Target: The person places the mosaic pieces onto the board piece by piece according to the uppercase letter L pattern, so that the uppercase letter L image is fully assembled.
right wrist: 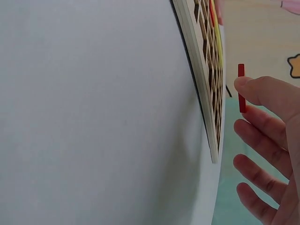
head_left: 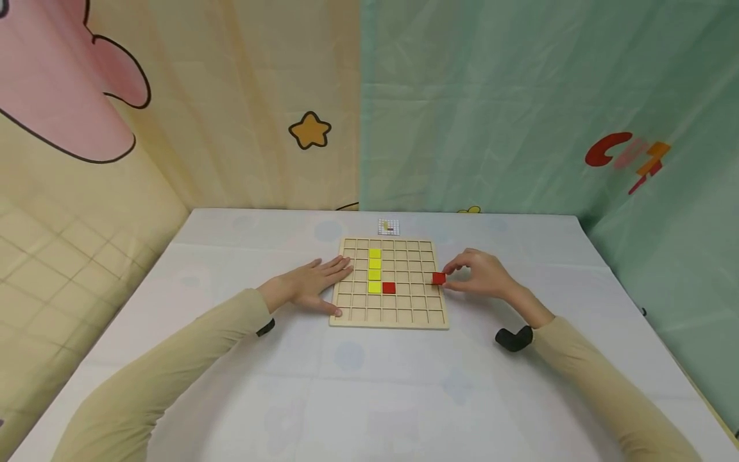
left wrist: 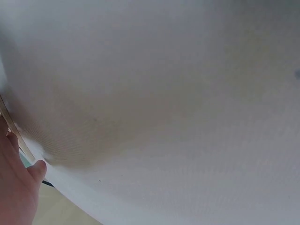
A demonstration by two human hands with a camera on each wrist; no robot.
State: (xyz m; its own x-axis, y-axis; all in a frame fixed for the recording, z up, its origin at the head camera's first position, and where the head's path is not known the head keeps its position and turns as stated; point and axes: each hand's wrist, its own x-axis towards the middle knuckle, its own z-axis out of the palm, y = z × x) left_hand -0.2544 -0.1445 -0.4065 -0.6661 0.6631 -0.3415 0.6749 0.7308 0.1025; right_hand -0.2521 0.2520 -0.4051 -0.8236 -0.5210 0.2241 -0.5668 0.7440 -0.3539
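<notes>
A wooden grid board [head_left: 352, 314] lies flat on the table. Four in a column is how its yellow square tiles [head_left: 374, 264] sit, with one red tile [head_left: 389, 288] beside the lowest. My left hand [head_left: 306, 283] rests spread on the board's left edge, thumb near the lower left corner; in the left wrist view only part of that hand [left wrist: 18, 183] shows. Between thumb and index finger my right hand [head_left: 482, 274] pinches another red tile [head_left: 439, 278] over the board's right edge. The right wrist view shows this tile [right wrist: 242, 89] edge-on, the other fingers spread apart.
Just behind the board lies a small printed pattern card [head_left: 389, 227] with a coloured grid. A white patterned cloth covers the table [head_left: 358, 398]. Printed curtains [head_left: 242, 96] hang behind it and at both sides.
</notes>
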